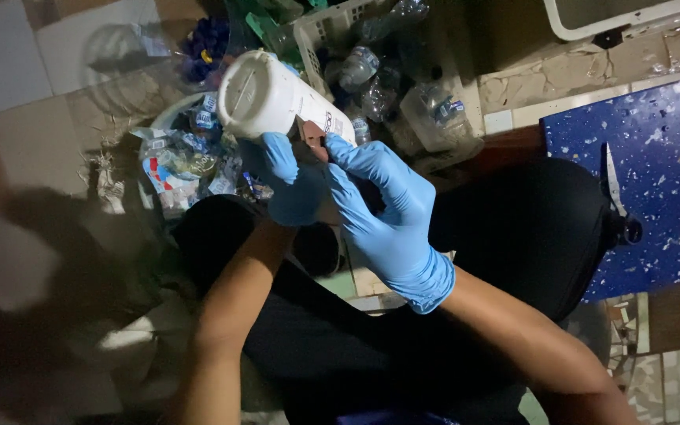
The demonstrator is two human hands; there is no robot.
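Above the lap, both gloved hands' fingers [360, 157] wrap the tilted white bottle [277, 98].

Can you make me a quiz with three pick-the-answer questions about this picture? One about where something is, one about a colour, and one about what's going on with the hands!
1. Where do the scissors lie?
A. blue board
B. white basket
C. lap

2. What colour are the gloves?
A. red
B. blue
C. yellow

3. What are the hands doing?
A. resting empty
B. holding the white bottle
C. holding the scissors

Answers: 1 A, the scissors lie on the speckled blue board. 2 B, both gloves are blue. 3 B, the left hand and right hand grip the white bottle.
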